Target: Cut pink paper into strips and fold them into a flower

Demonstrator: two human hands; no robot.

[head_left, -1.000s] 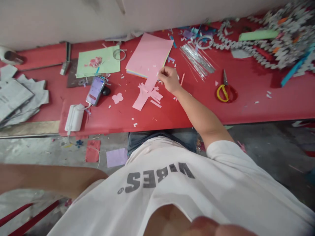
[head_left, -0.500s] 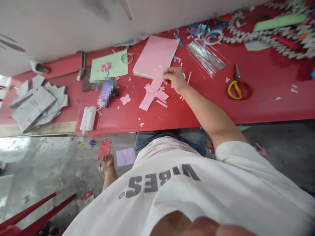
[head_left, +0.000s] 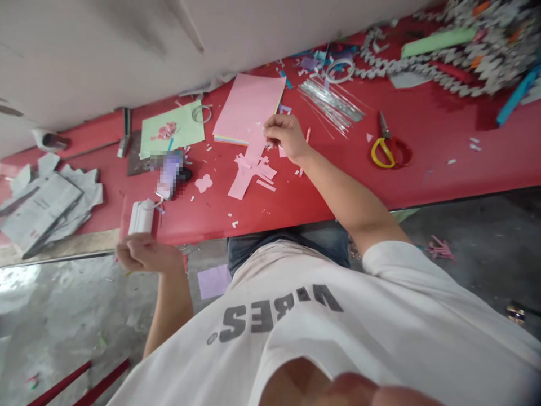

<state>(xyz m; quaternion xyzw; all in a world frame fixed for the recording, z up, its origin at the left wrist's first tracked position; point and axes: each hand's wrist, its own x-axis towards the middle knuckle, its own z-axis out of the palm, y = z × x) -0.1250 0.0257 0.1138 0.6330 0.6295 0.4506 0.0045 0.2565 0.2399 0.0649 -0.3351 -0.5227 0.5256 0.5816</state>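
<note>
Pink paper, cut into a ragged lattice of strips (head_left: 249,169), is lying on the red work surface (head_left: 422,192), just below a stack of pink paper sheets (head_left: 249,107). The person's right hand (head_left: 287,138) is resting over the top end of that lattice, with the arm stretched across the surface, the elbow slightly bent and the wrist dropped. Its thumb and fingertips (head_left: 270,135) are drawn together at the paper's upper tip, but whether the grip is clamping the paper, I cannot tell. The left hand (head_left: 147,254) is hovering at the surface's front edge, its forearm rising from below and its fingers curling into a loose fist, with nothing showing in the grip. It is just beside a white plastic block (head_left: 141,217). Yellow-handled steel scissors (head_left: 389,152) are lying well to the right, and a bundle of clear plastic strips (head_left: 332,101) is lying beyond the right hand. A lilac paper square (head_left: 213,281) is lying on the concrete floor (head_left: 63,316).
</note>
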